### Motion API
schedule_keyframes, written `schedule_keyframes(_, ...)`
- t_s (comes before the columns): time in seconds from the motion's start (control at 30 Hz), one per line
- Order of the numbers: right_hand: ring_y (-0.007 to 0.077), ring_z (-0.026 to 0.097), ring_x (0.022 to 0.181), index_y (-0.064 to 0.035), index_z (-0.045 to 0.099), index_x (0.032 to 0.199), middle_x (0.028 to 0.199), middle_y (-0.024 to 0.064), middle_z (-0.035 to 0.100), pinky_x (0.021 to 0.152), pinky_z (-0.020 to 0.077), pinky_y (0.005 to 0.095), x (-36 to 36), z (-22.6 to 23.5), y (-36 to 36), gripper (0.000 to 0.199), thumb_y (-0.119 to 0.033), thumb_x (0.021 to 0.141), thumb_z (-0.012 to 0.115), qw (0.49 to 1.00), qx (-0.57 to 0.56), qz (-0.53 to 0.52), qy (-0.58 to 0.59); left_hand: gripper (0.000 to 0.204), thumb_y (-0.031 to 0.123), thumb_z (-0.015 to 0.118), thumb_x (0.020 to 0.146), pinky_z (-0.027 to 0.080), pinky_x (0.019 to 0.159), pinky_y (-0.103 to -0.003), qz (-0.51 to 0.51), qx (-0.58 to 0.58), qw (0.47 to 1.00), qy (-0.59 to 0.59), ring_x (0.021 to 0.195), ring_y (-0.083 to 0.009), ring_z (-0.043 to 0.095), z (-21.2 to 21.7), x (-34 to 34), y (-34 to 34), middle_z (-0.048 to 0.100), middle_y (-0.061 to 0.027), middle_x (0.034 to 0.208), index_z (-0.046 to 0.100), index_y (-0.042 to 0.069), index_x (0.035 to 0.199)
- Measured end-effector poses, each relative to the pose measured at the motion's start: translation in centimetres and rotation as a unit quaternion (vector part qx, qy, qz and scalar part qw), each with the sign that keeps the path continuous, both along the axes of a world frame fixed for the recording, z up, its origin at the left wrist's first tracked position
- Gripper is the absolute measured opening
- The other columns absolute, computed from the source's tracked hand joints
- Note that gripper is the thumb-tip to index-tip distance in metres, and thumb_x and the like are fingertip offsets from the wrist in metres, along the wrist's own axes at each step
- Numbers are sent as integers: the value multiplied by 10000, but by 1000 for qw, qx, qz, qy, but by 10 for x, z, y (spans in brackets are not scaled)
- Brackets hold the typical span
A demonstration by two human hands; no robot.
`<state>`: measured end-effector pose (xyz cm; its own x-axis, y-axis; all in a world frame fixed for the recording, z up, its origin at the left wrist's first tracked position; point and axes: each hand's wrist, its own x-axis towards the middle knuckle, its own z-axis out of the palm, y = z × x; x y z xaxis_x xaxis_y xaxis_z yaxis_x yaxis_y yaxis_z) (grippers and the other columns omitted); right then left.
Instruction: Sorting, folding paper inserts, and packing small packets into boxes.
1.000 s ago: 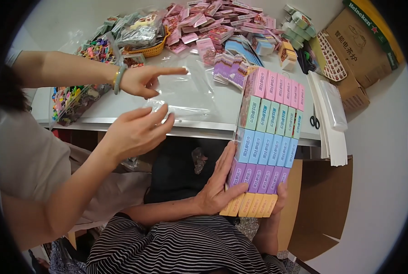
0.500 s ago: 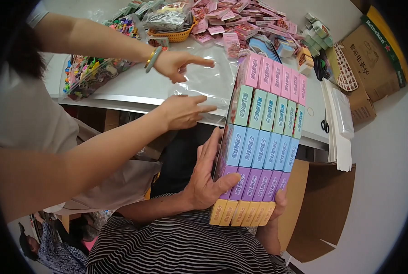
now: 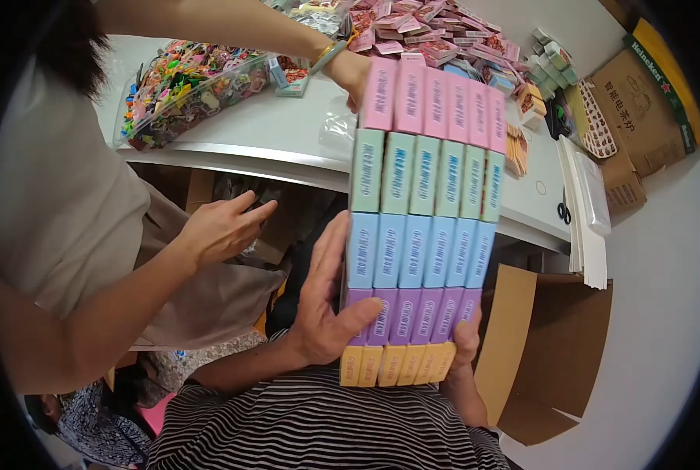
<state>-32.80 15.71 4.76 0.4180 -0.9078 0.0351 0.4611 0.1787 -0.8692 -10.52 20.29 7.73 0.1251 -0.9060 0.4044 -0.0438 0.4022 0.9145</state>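
While a co-worker's hand (image 3: 223, 227) is hovering open at my left, my left hand (image 3: 326, 309) is pressing flat against the side of the block of coloured boxes (image 3: 420, 219); my right hand (image 3: 465, 345) is cupping its yellow bottom corner; the block is standing upright above my lap, before the tabletop (image 3: 287, 133); loosely stacked rows may be sliding apart, I judge.

The block of small boxes (image 3: 420, 227) is banded in pink, green, blue, purple and yellow rows. A black-and-white striped shirt (image 3: 311, 423) is worn. The table (image 3: 287, 133) is white, and the cardboard box (image 3: 554, 345) is brown.
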Motion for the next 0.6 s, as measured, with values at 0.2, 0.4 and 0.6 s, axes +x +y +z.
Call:
schedule_keyframes(0.2, 261, 435, 1386, 37, 137, 1592, 1538, 185, 387, 1145, 346, 404, 24, -22, -7, 987, -426, 888, 650, 998, -50, 47, 6, 854, 286, 641, 966, 258, 1198, -389, 29, 48, 998, 14, 1481, -270, 288, -25, 15, 11, 205, -205, 1609, 170, -99, 1565)
schedule_keyframes(0.4, 268, 411, 1405, 41, 120, 1595, 1556, 205, 355, 1162, 319, 403, 31, -38, -13, 932, -401, 917, 582, 996, -39, 75, 10, 782, 249, 627, 971, 260, 1197, -386, 49, 76, 996, 22, 1472, -278, 315, -45, 19, 10, 265, -209, 1595, 232, -86, 1557)
schedule_keyframes(0.6, 273, 424, 1397, 35, 123, 1596, 1552, 217, 358, 1155, 334, 407, 30, -37, -15, 901, -398, 930, 548, 994, -48, 88, 35, 753, 228, 609, 979, 262, 1197, -386, 55, 101, 993, 37, 1467, -276, 328, -47, 18, 14, 276, -213, 1593, 241, -87, 1554)
